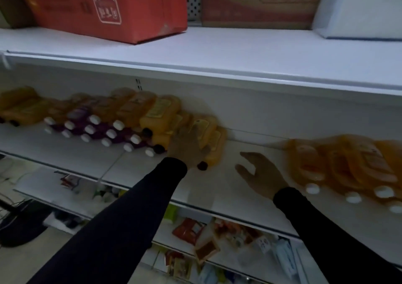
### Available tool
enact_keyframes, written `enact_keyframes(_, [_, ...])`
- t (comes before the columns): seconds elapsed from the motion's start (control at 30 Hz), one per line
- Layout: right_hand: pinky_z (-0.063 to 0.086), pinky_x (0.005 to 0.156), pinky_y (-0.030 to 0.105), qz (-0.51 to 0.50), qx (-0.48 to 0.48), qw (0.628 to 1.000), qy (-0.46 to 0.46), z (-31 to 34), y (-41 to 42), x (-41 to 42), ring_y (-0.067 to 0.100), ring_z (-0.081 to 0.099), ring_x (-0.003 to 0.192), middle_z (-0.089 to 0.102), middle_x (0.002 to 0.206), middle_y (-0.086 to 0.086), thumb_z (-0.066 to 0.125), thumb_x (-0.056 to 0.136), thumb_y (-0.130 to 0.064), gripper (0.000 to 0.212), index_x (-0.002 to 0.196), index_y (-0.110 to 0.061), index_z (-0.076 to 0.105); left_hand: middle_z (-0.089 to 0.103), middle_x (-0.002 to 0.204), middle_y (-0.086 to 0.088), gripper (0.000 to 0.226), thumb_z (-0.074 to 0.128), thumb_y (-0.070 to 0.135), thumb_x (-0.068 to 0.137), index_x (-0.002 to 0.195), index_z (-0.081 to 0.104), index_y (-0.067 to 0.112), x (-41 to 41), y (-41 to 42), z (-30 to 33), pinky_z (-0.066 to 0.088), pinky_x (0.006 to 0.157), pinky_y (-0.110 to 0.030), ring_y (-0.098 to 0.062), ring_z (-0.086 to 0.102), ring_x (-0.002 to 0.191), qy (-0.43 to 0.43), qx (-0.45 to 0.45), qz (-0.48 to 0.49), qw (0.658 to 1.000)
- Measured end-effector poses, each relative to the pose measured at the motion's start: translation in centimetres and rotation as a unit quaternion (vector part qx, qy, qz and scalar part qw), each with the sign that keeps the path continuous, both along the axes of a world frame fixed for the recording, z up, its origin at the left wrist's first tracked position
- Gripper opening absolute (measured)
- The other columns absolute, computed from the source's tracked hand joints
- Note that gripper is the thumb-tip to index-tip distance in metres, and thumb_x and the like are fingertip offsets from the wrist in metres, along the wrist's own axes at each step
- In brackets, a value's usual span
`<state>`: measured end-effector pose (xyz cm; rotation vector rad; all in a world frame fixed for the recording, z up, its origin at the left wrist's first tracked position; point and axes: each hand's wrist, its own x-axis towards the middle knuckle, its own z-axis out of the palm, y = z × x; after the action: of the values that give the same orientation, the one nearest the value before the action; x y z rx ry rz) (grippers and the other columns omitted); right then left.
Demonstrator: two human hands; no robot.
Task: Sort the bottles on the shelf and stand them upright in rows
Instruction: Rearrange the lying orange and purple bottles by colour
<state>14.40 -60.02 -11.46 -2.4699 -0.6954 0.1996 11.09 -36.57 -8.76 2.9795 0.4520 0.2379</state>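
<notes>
Bottles lie flat on the white metal shelf (217, 185), and I reach in with both hands.

My left hand (185, 151) lies on the yellow plastic juice bottles with dark caps (208, 135), but it is too blurry for me to tell if its fingers grip. My right hand (261, 174) floats above the bare shelf, fingers spread wide, holding nothing. More orange juice bottles with white caps (339, 164) lie in a pile just to its right. Purple bottles with white caps (95, 129) lie far left. I think full bottles feel heavy and smooth, so I should grab one round the middle. Both dark sleeves stretch forward.
</notes>
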Motion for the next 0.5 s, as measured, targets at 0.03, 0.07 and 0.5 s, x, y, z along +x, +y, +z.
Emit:
enact_keyframes(0.03, [0.024, 0.110, 0.024, -0.004, -0.001, 1.000, 0.006, -0.1, 1.1, 0.0, 0.016, 0.036, 0.137, 0.034, 0.152, 0.000, 0.044, 0.095, -0.054, 0.059, 0.148, -0.028, 0.034, 0.028, 0.152, -0.018, 0.085, 0.045, 0.066, 0.086, 0.150, 0.020, 0.016, 0.4, 0.6, -0.2, 0.023, 0.111, -0.046, -0.037, 0.027, 0.138, 0.012, 0.008, -0.004, 1.000])
enact_keyframes(0.07, [0.022, 0.109, 0.023, -0.010, 0.000, 1.000, 0.009, -0.3, 2.0, 0.1, 0.016, 0.034, 0.138, 0.033, 0.153, 0.000, 0.044, 0.095, -0.054, 0.061, 0.148, -0.029, 0.032, 0.033, 0.149, -0.018, 0.086, 0.044, 0.069, 0.085, 0.149, 0.021, 0.017, 0.7, 1.0, -0.4, 0.025, 0.109, -0.048, -0.038, 0.030, 0.135, 0.020, 0.021, -0.014, 0.999])
enact_keyframes(0.5, [0.022, 0.118, 0.038, 0.032, -0.026, 0.999, 0.004, -2.4, 11.0, 0.5, 0.025, 0.015, 0.147, 0.001, 0.162, 0.000, 0.057, 0.090, -0.049, 0.079, 0.154, -0.029, 0.016, 0.053, 0.123, -0.004, 0.087, 0.074, 0.058, 0.062, 0.132, 0.040, 0.019, -2.0, 4.1, 3.1, 0.041, 0.079, -0.034, -0.028, 0.053, 0.113, -0.046, -0.234, -0.067, 0.969])
